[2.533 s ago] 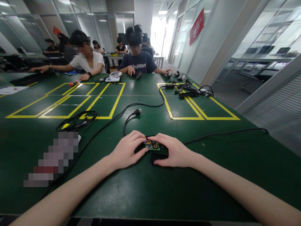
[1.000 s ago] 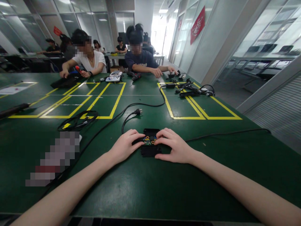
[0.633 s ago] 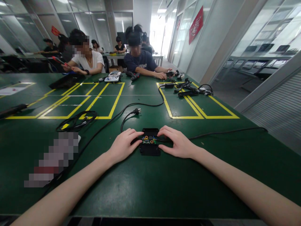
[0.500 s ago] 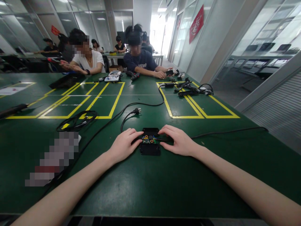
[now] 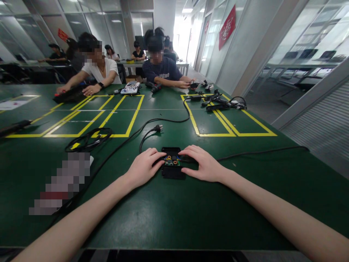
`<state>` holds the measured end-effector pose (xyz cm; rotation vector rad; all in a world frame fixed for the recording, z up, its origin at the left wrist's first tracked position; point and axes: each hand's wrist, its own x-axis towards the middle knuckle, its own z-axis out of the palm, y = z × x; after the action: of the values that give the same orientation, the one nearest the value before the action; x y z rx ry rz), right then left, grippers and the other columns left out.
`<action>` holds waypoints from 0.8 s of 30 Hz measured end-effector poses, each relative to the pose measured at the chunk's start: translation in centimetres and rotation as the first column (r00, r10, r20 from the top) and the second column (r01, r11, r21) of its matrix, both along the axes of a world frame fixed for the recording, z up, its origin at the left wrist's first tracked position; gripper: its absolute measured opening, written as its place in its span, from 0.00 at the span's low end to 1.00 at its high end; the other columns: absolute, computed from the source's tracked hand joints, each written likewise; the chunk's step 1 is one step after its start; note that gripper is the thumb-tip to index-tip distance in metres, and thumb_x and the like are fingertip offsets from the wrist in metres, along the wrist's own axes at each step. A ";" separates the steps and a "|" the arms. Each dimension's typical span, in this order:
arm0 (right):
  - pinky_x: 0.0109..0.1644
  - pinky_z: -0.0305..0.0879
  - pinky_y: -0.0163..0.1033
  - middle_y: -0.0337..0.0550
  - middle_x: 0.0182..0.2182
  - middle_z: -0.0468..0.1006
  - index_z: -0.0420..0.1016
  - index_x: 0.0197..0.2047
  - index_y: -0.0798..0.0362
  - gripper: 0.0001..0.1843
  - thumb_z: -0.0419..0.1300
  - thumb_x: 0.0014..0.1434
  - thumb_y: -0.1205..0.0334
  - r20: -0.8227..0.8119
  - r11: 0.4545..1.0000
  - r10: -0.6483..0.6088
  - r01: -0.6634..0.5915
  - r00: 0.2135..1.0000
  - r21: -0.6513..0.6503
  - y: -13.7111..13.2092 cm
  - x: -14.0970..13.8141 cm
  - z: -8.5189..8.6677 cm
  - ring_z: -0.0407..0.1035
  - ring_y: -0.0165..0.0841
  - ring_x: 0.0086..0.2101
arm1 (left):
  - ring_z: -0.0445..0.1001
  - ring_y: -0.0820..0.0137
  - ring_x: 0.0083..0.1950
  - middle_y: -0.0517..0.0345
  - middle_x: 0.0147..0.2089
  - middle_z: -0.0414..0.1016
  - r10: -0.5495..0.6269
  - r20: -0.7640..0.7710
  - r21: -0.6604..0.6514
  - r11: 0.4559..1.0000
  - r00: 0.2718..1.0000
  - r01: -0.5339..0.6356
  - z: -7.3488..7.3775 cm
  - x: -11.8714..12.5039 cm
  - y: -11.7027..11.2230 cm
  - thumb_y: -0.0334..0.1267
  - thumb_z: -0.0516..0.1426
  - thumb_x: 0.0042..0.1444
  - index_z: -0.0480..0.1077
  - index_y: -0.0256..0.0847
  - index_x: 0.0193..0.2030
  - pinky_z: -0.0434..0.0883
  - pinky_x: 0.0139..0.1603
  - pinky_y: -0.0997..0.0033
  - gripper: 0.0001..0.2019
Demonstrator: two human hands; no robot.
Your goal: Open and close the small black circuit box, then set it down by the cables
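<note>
A green circuit board (image 5: 171, 160) with copper coils and blue and yellow wires lies between two black plastic case halves, the upper half (image 5: 171, 149) behind it and the lower half (image 5: 173, 173) in front. My left hand (image 5: 145, 163) pinches the board's left end between thumb and fingers. At the right end, my right hand (image 5: 203, 163) has its thumb and forefinger apart, one on each side of the board. The thumb tip reaches the lower half's corner; the forefinger is near the upper half. A black cable (image 5: 245, 153) runs out under my right hand.
A plug (image 5: 157, 128) on a short cord lies behind my left hand. A coiled cable (image 5: 89, 140) and a blurred-out object (image 5: 62, 182) are at left. Two co-workers sit across the green table. Black cables and parts (image 5: 223, 103) lie in the yellow-taped area (image 5: 216, 135).
My right hand has shifted slightly left, closer over the board and case halves. My left hand has stayed in place. Across the table, the left co-worker has lowered both hands to a black object.
</note>
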<state>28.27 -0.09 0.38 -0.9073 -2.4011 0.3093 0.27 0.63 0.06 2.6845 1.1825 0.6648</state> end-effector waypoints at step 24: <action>0.32 0.65 0.36 0.41 0.30 0.79 0.76 0.41 0.52 0.07 0.55 0.67 0.65 -0.024 0.992 0.123 -0.122 0.992 0.012 -1.2 0.4 1.3 0.71 0.31 0.27 | 0.78 0.69 0.36 0.55 0.36 0.79 -0.187 0.283 -0.106 0.969 0.941 0.224 2.0 -0.4 -1.3 0.34 0.58 0.63 0.79 0.39 0.41 0.74 0.37 0.72 0.07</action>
<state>28.64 -1.31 1.63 -0.7485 -2.4383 0.3511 -0.18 -0.66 2.01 2.4592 0.8322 0.8504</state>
